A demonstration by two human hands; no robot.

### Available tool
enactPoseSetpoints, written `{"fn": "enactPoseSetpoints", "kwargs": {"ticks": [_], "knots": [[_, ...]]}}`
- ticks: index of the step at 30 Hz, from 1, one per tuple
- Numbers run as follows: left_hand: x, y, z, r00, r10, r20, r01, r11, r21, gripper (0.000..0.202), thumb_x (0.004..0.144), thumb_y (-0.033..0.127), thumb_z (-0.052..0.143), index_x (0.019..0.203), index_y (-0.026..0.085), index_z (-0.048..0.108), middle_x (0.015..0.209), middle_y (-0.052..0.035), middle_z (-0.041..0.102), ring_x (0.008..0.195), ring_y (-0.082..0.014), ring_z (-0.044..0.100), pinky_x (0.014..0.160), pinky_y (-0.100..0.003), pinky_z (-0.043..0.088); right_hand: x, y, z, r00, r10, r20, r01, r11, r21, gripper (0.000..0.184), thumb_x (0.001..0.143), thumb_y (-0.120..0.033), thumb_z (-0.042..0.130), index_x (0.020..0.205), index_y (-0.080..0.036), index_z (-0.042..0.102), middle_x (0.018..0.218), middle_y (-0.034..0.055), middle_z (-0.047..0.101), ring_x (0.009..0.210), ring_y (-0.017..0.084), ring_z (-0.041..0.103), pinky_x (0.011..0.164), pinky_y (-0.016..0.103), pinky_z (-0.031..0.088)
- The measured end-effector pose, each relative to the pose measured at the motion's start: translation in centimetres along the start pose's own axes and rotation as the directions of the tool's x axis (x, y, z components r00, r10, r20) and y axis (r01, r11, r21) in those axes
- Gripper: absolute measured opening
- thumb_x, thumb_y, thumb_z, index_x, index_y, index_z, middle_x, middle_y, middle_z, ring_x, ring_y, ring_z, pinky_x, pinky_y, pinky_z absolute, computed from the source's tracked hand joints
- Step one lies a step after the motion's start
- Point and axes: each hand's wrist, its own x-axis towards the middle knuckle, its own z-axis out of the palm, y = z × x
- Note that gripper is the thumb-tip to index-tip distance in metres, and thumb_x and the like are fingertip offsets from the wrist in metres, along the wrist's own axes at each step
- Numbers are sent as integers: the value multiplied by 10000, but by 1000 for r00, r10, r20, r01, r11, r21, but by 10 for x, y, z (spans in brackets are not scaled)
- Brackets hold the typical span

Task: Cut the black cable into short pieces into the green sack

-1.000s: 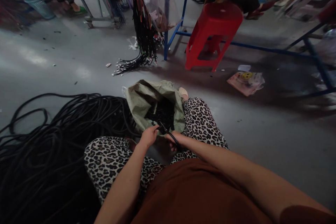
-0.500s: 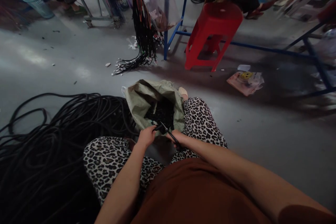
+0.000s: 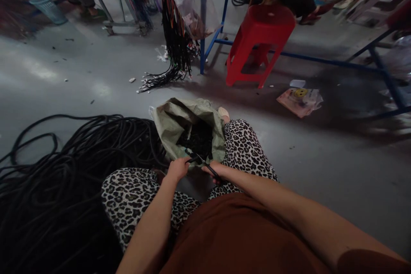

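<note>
Between my knees stands a greenish woven sack, its mouth folded open over a heap of small black pieces. At the sack's near rim my left hand is closed on a short black cable end. My right hand grips black-handled scissors, with the blades pointing up and left toward the cable. Whether the blades touch the cable is too small to tell. A big pile of thick black cable lies on the floor to my left.
Ahead is a red plastic stool beside a blue metal frame. Hanging black wires with white ends reach the floor. A clear plastic bag hangs there. Plastic packaging lies to the right. Other people's legs show at the back.
The scissor blades and handles appear closer together. The cable piece past my left fingers looks shorter, and my left hand has moved slightly left and down.
</note>
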Motion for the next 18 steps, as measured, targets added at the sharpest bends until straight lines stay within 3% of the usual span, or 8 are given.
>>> {"fn": "enactPoseSetpoints", "kwargs": {"ticks": [5, 12, 18], "knots": [[0, 0, -1, 1000, -9, 10, 8, 999, 31, 374, 872, 295, 430, 1209, 267, 590, 1130, -55, 663, 1054, -211, 602, 891, -298, 439, 5, 3, 1, 1000, -30, 2, 30, 995, -96, 309, 803, -456, 595, 760, -158, 527, 435, -39, 455, 271, 111, 451, 242, 198, 344], [0, -2, -2, 1000, -8, -8, 8, 999, 31, 374, 875, 288, 424, 1210, 274, 590, 1137, -52, 660, 1052, -213, 601, 895, -308, 437, 8, 7, 0, 997, -80, 8, 81, 995, -63, 346, 798, -490, 594, 754, -155, 521, 434, -39, 470, 271, 96, 447, 257, 183, 352], [-2, -2, -6, 1000, -5, -20, 4, 1000, -2, 372, 877, 269, 447, 1227, 283, 571, 1154, -43, 647, 1095, -179, 572, 945, -271, 398, 13, 2, 0, 999, -36, 10, 37, 998, -60, 455, 789, -591, 558, 764, -138, 536, 412, -16, 486, 304, 131, 507, 285, 193, 387]]}}
